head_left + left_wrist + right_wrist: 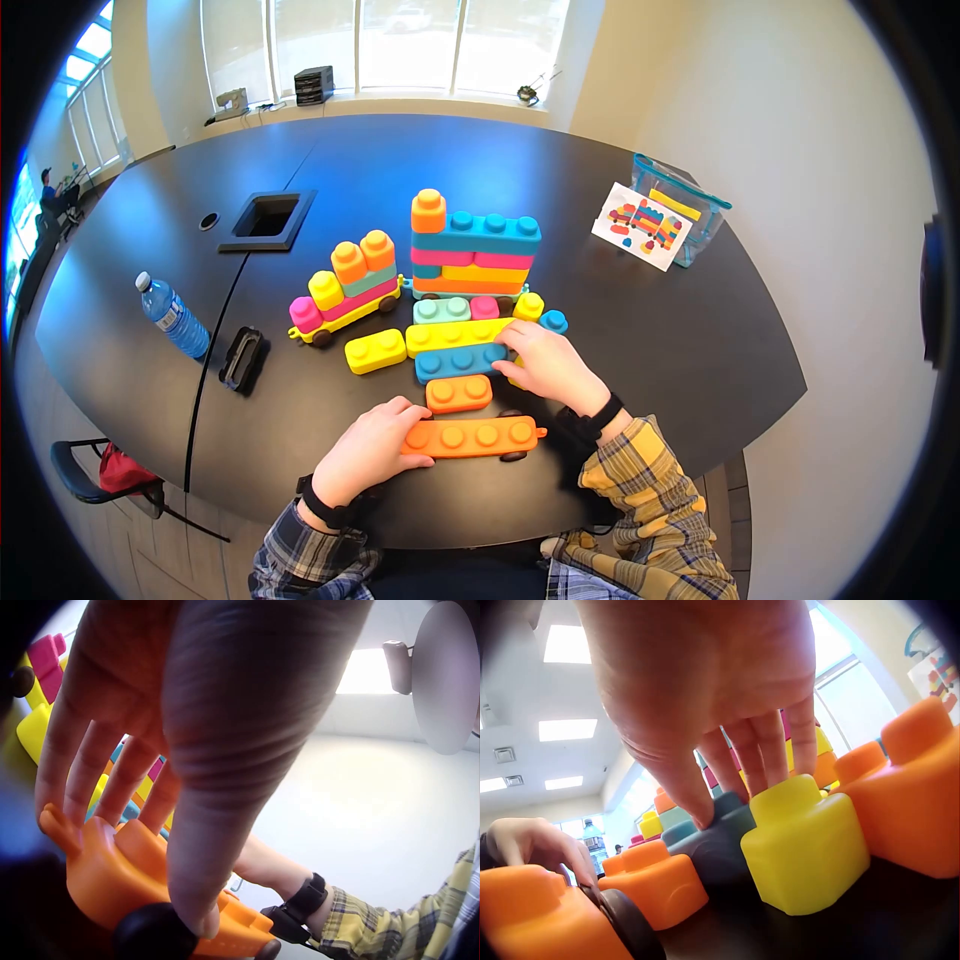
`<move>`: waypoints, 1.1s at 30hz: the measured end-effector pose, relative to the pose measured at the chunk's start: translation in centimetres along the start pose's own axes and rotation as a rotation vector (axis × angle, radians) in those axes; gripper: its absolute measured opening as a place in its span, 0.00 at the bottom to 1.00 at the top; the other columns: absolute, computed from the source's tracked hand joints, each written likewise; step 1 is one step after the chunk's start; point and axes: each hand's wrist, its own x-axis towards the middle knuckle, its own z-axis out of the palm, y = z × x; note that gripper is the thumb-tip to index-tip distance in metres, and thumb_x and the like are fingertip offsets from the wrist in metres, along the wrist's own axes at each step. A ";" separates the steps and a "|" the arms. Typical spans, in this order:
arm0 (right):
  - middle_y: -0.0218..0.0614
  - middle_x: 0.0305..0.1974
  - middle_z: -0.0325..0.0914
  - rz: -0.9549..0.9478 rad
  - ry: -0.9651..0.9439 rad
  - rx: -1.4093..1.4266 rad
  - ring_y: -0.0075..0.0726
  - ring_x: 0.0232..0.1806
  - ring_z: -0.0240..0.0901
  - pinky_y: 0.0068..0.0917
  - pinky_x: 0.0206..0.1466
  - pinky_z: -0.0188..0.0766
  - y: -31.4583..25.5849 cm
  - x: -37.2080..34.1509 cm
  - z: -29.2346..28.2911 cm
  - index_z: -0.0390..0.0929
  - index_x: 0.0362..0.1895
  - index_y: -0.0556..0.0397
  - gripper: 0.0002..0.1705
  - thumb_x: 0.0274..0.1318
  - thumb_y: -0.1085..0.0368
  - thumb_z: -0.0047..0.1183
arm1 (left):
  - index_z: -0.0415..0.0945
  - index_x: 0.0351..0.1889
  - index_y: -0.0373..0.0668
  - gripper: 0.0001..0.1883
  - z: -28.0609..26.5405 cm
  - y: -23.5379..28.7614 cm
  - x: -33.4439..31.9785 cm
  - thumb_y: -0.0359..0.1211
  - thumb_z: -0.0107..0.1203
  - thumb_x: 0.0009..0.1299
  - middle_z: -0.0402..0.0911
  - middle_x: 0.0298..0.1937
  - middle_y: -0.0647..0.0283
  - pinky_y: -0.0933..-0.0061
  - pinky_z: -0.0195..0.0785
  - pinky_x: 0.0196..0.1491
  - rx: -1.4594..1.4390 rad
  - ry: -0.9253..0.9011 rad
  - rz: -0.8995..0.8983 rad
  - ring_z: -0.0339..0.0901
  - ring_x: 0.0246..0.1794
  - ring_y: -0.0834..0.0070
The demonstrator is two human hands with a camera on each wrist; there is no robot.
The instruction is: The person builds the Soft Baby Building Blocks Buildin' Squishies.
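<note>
Near the front of the surface, pinching an end of the orange wheeled block with left fingers. Farther back, touching the blue block with parted right fingers, not clearly showing if squeezing it. Likely feeling light, stiff and slick; gripping best by the sides, below the bumps.

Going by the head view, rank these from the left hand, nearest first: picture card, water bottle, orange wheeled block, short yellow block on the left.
1. Orange wheeled block: in the left hand, extending to its right.
2. Short yellow block: just beyond the hand.
3. Water bottle: off to the left.
4. Picture card: far right.
</note>
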 end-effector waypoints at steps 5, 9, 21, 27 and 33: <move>0.43 0.48 0.82 -0.020 0.207 0.089 0.54 0.49 0.81 0.45 0.51 0.80 -2.2 -1.6 -1.6 0.79 0.49 0.56 0.17 0.60 0.62 0.67 | 0.74 0.66 0.40 0.36 -0.9 0.0 -0.4 0.42 0.75 0.62 0.79 0.57 0.52 0.56 0.76 0.59 -0.062 0.165 0.043 0.81 0.55 0.51; 0.44 0.45 0.82 0.046 0.191 0.311 0.52 0.48 0.82 0.42 0.51 0.80 -5.3 -3.8 -3.0 0.79 0.49 0.56 0.17 0.61 0.61 0.67 | 0.73 0.69 0.40 0.36 -2.4 1.1 -0.9 0.31 0.75 0.62 0.81 0.58 0.54 0.64 0.81 0.52 -0.204 0.419 0.013 0.84 0.50 0.61; 0.41 0.44 0.82 0.150 0.016 0.448 0.41 0.42 0.85 0.33 0.50 0.82 -7.2 -7.0 -0.5 0.80 0.51 0.57 0.18 0.63 0.62 0.68 | 0.80 0.60 0.42 0.24 -0.8 1.1 -1.4 0.36 0.72 0.67 0.83 0.50 0.55 0.61 0.79 0.51 -0.131 0.221 0.015 0.84 0.46 0.54; 0.43 0.48 0.80 0.204 -0.037 0.507 0.48 0.47 0.82 0.38 0.53 0.79 -7.2 -7.5 0.3 0.76 0.55 0.56 0.18 0.66 0.62 0.64 | 0.81 0.57 0.43 0.22 -0.5 1.3 -1.3 0.38 0.72 0.66 0.82 0.46 0.56 0.60 0.78 0.50 -0.114 0.181 0.005 0.83 0.46 0.54; 0.46 0.50 0.78 0.142 -0.089 0.530 0.52 0.49 0.80 0.40 0.55 0.77 -6.7 -7.5 0.5 0.74 0.57 0.56 0.19 0.67 0.62 0.62 | 0.82 0.55 0.43 0.22 -0.3 1.0 -1.2 0.38 0.74 0.64 0.82 0.44 0.57 0.61 0.78 0.47 -0.097 0.210 0.055 0.83 0.44 0.56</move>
